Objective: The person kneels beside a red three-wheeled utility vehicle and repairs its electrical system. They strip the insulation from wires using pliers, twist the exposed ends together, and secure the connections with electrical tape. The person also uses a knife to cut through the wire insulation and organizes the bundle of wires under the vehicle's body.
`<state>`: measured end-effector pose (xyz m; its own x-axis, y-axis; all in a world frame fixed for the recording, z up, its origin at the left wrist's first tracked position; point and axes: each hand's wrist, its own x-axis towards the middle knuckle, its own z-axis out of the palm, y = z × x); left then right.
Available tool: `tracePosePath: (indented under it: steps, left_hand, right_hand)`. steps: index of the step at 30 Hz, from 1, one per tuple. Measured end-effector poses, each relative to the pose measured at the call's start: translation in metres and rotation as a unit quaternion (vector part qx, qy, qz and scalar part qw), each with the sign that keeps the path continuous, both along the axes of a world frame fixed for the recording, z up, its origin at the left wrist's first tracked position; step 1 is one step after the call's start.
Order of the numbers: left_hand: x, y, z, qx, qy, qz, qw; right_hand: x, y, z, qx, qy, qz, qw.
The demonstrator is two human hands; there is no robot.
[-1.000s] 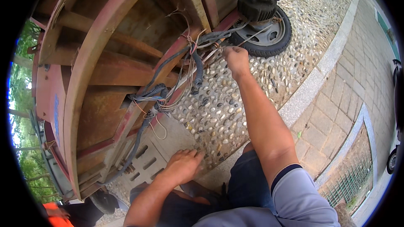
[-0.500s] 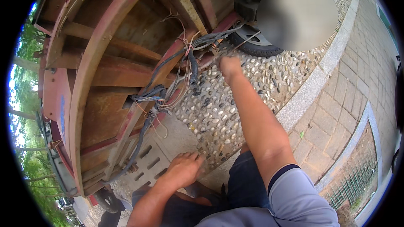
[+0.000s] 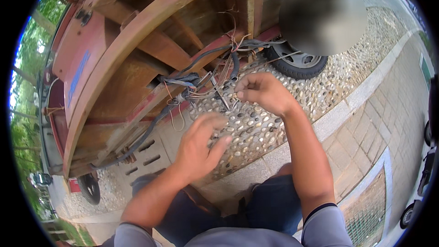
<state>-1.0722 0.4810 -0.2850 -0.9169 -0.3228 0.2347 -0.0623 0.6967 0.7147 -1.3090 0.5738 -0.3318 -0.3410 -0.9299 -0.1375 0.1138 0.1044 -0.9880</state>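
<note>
My right hand (image 3: 264,92) is pinched, thumb against forefinger, above the pebbled ground. A thin, bent, silvery metal piece (image 3: 222,95) runs from its fingertips toward the wiring; its exact kind is unclear. My left hand (image 3: 199,142) is held lower and nearer, thumb and fingers apart, slightly smeared by motion, with nothing in it. Beyond both hands, a bundle of loose wires (image 3: 183,92) hangs along the rusty red metal frame (image 3: 153,89). A black corrugated tube (image 3: 235,66) dangles just past my right fingertips.
A wheel with a black tyre (image 3: 299,66) stands beyond my right hand. Under the hands lies pebbled paving (image 3: 256,132), bordered by a pale stone kerb (image 3: 340,118) and brick paving (image 3: 366,114) on the right. A slotted slab (image 3: 157,148) lies at the left. A round blur covers the upper right.
My right hand has drawn back from near the wheel, and the bent metal piece now shows at its fingertips. My left hand has risen forward with its fingers spread. The view has shifted.
</note>
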Motion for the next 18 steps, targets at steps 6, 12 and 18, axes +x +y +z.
tracePosePath:
  steps: [6, 12, 18]
  left_hand:
    - [-0.035, 0.007, 0.001, 0.098, 0.082, 0.063, 0.99]
    - [-0.043, 0.007, 0.0, -0.049, 0.158, 0.065, 0.984]
    - [-0.031, -0.006, -0.003, -0.008, 0.127, 0.099, 0.987]
  right_hand:
    - [0.034, 0.031, 0.041, -0.097, -0.064, -0.101, 0.988]
    - [0.055, 0.032, 0.049, -0.065, -0.016, -0.164, 0.984]
    - [0.074, 0.014, 0.044, -0.06, 0.045, -0.183, 0.98]
